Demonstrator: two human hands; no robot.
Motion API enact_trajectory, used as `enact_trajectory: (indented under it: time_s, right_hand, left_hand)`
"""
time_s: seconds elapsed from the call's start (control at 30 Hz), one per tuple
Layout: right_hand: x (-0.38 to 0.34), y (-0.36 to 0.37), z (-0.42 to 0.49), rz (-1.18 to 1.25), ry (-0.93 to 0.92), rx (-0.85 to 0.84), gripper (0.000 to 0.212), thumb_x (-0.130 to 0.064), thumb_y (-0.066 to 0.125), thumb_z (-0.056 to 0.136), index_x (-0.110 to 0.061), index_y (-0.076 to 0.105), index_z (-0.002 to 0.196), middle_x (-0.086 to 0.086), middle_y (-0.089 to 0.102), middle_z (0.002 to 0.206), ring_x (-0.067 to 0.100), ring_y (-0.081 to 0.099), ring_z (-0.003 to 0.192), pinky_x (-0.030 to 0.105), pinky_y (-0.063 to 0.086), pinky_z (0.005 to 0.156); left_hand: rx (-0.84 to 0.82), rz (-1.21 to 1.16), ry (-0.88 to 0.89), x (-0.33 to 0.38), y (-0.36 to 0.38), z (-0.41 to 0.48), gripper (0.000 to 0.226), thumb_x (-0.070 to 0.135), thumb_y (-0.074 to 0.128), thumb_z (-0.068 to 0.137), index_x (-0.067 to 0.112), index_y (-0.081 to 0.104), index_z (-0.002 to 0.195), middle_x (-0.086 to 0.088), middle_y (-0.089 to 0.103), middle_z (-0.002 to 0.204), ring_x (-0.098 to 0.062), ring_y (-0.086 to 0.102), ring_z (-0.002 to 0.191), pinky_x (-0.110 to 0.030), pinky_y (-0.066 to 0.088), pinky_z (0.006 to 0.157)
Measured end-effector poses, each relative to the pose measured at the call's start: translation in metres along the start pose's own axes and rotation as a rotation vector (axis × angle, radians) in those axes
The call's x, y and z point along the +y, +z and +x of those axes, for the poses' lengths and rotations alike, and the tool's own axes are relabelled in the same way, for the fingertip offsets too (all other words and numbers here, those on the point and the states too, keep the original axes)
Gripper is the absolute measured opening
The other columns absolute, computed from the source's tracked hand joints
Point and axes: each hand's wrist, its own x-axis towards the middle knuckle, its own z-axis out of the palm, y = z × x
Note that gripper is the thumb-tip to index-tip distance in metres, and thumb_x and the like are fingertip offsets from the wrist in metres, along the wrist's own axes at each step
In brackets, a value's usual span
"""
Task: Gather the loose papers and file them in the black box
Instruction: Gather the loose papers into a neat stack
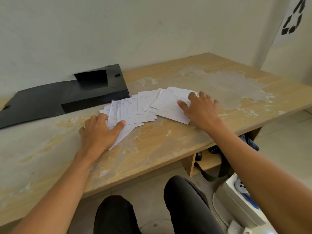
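Note:
Several loose white printed papers (138, 107) lie fanned and overlapping on the worn wooden desk (152, 149). My left hand (99, 130) rests flat on the left end of the spread, fingers apart, thumb on a sheet. My right hand (199, 108) lies flat on the right end, fingers spread over the top sheets. Neither hand has a sheet lifted. The black box (94, 92) stands open just behind the papers at the left, its lid flap (32, 105) folded out flat toward the left.
The desk meets the wall at the back and right. Under the desk at the right are a shelf with a dark bag (217, 159) and blue cloth (249, 142). A white box (241, 205) sits on the floor. My knees (182, 200) are below the front edge.

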Motion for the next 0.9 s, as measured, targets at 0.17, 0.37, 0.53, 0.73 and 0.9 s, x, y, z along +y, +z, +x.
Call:
enact_trajectory:
  time_s: [0.17, 0.37, 0.53, 0.73, 0.9]
  right_hand:
    - [-0.009, 0.0, -0.008, -0.067, 0.042, -0.003, 0.066, -0.067, 0.033, 0.088, -0.012, 0.049, 0.12, 0.018, 0.062, 0.112, 0.039, 0.054, 0.104, 0.047, 0.042, 0.086]
    - [-0.022, 0.01, 0.008, -0.015, -0.03, -0.103, 0.05, -0.051, 0.04, 0.09, -0.017, 0.048, 0.124, 0.015, 0.055, 0.126, 0.037, 0.047, 0.116, 0.049, 0.033, 0.098]
    - [-0.03, 0.014, 0.019, 0.015, 0.068, -0.103, 0.067, -0.061, 0.032, 0.09, -0.017, 0.034, 0.14, 0.021, 0.048, 0.136, 0.039, 0.043, 0.125, 0.058, 0.026, 0.106]
    - [-0.039, 0.02, 0.031, 0.003, 0.032, -0.144, 0.077, -0.063, 0.042, 0.084, -0.015, 0.03, 0.143, 0.022, 0.045, 0.141, 0.042, 0.034, 0.133, 0.064, 0.004, 0.111]
    - [-0.047, 0.02, 0.052, 0.196, 0.001, -0.22, 0.061, -0.048, 0.054, 0.079, -0.02, 0.043, 0.131, 0.011, 0.053, 0.134, 0.035, 0.036, 0.132, 0.063, -0.001, 0.112]
  left_hand:
    - [-0.003, 0.018, 0.001, 0.002, 0.001, -0.001, 0.065, 0.065, 0.048, 0.084, 0.015, 0.05, 0.125, -0.011, 0.053, 0.129, -0.031, 0.047, 0.12, -0.051, 0.036, 0.101]
    - [-0.008, 0.014, 0.006, 0.001, 0.001, -0.001, 0.065, 0.065, 0.047, 0.084, 0.016, 0.049, 0.126, -0.01, 0.053, 0.13, -0.03, 0.046, 0.12, -0.05, 0.036, 0.101]
    - [0.001, -0.002, 0.004, 0.001, 0.002, -0.002, 0.064, 0.066, 0.047, 0.084, 0.016, 0.05, 0.125, -0.008, 0.053, 0.128, -0.029, 0.046, 0.119, -0.049, 0.034, 0.102]
    - [-0.006, -0.019, 0.012, 0.001, 0.002, -0.002, 0.064, 0.066, 0.046, 0.084, 0.017, 0.05, 0.124, -0.006, 0.053, 0.128, -0.028, 0.045, 0.12, -0.048, 0.032, 0.103]
    - [-0.01, -0.033, 0.016, 0.0, 0.002, -0.002, 0.063, 0.066, 0.046, 0.083, 0.017, 0.05, 0.124, -0.004, 0.053, 0.128, -0.026, 0.044, 0.121, -0.047, 0.032, 0.105]
